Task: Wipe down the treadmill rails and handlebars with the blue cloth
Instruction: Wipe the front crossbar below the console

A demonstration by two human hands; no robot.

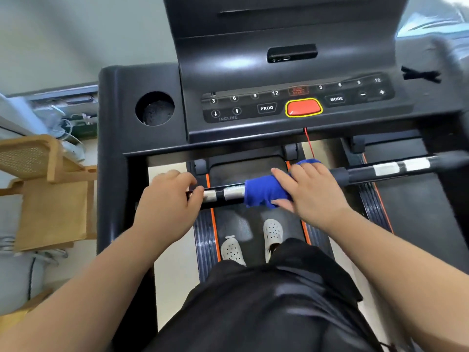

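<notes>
Standing on the treadmill belt [236, 219] in white perforated shoes [272, 232], facing the console [279, 72]. Gripping the blue cloth [264, 190] with the right hand [311, 190], fingers curled over it, pressing it onto the black handlebar [355, 176] near the middle of its length. Deep royal blue, soft and creased, bunched into a thick sleeve about the bar, with one loose corner poking up behind the knuckles and a ragged edge hanging just under the bar. Possibly wrapped the whole way round; hard to tell from above. Clasping the same bar with the left hand [170, 196], fingers closed over the top, thumb touching the nearer of two silvery sensor bands [228, 193] lying between hand and cloth. Further right along the bar, two more pale bands [401, 166], blurred. On the console, a red button [303, 107] ringed in yellow, a thin red cord [309, 143] hanging below it, and a round cup holder [154, 108] at the left.
</notes>
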